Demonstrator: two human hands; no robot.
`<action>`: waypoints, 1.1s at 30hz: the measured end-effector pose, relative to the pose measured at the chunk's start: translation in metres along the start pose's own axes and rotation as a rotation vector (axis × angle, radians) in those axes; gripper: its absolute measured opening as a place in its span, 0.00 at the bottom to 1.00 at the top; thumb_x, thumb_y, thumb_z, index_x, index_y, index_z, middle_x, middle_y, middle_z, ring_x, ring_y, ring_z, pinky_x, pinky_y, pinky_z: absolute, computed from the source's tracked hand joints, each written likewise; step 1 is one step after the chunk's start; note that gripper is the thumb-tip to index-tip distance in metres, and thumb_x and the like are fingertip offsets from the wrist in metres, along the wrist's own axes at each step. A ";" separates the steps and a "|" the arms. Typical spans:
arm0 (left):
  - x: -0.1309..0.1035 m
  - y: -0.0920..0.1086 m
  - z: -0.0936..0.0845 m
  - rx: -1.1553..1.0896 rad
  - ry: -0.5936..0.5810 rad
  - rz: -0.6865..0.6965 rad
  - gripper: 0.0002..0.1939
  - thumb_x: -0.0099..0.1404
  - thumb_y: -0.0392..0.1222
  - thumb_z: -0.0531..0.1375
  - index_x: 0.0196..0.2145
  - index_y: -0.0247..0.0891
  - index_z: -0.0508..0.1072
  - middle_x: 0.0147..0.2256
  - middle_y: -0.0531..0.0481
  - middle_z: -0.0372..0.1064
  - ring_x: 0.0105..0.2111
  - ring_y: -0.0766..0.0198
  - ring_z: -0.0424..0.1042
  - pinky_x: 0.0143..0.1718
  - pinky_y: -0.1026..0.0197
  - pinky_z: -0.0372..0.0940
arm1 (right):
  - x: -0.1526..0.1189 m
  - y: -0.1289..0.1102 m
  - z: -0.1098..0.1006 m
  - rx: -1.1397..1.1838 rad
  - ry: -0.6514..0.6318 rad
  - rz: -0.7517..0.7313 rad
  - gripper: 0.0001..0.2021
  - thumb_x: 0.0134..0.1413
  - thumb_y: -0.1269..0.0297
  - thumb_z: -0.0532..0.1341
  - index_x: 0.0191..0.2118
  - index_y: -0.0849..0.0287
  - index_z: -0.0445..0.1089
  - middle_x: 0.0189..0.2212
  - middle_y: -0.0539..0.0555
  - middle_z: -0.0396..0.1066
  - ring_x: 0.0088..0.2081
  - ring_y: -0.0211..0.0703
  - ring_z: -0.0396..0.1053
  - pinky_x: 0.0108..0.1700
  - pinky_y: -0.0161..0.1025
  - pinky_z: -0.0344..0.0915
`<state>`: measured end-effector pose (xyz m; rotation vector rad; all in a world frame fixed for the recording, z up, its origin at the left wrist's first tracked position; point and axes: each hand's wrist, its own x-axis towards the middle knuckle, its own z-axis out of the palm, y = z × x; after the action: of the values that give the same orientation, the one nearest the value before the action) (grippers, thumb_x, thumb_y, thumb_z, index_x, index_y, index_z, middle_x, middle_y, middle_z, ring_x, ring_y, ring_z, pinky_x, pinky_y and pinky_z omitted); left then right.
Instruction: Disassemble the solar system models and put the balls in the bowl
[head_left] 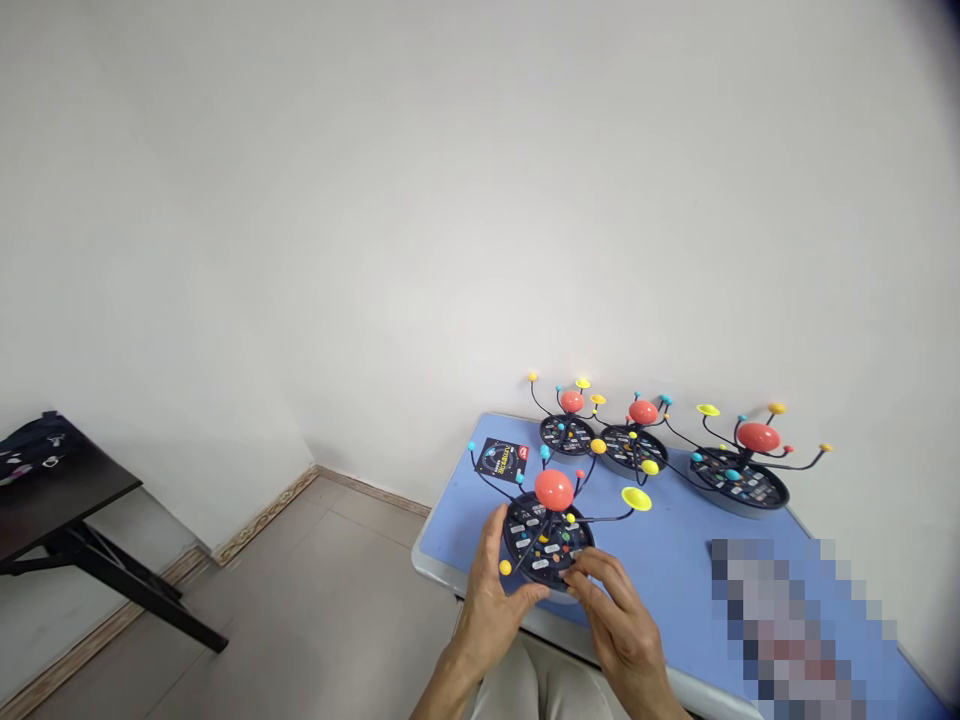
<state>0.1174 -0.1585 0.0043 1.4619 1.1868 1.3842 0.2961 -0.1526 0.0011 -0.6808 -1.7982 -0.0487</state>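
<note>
A solar system model with a round black base [529,535], a red central ball [554,490] and small coloured balls on curved black arms stands near the front edge of the blue table. My left hand [491,600] grips the left and front rim of this base, its thumb along the front. At the front right rim, my right hand [619,625] has its fingers pinched together against the base; whether a small part is between them is hidden. The yellow ringed disc [636,499] sticks out above my right hand.
Three similar models [568,436], [634,450], [739,482] line the wall side of the blue table [465,520]. A black printed card [503,460] lies at the back left. A blurred patch covers the right side. A black table [67,490] stands far left.
</note>
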 end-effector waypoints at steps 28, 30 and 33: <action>-0.007 -0.002 0.013 0.061 0.062 0.010 0.43 0.55 0.35 0.66 0.65 0.45 0.55 0.67 0.45 0.51 0.68 0.50 0.48 0.68 0.47 0.45 | -0.010 0.012 0.007 -0.229 0.024 -0.107 0.09 0.60 0.77 0.57 0.41 0.59 0.72 0.35 0.56 0.73 0.42 0.46 0.70 0.41 0.45 0.71; -0.007 0.000 0.016 0.065 0.048 0.007 0.43 0.55 0.35 0.66 0.65 0.45 0.54 0.67 0.45 0.50 0.68 0.50 0.47 0.68 0.47 0.44 | -0.011 0.014 0.004 -0.253 0.022 -0.108 0.09 0.60 0.77 0.57 0.41 0.58 0.72 0.35 0.56 0.74 0.42 0.46 0.70 0.41 0.46 0.71; -0.006 0.001 0.020 0.058 0.024 0.001 0.47 0.54 0.34 0.66 0.67 0.45 0.50 0.68 0.45 0.48 0.68 0.51 0.47 0.68 0.47 0.44 | -0.014 0.016 0.000 -0.271 0.036 -0.095 0.09 0.60 0.76 0.57 0.41 0.58 0.72 0.35 0.56 0.74 0.42 0.46 0.70 0.41 0.46 0.72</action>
<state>0.1375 -0.1637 0.0017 1.4899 1.2506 1.3822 0.3063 -0.1448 -0.0159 -0.7801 -1.8052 -0.3719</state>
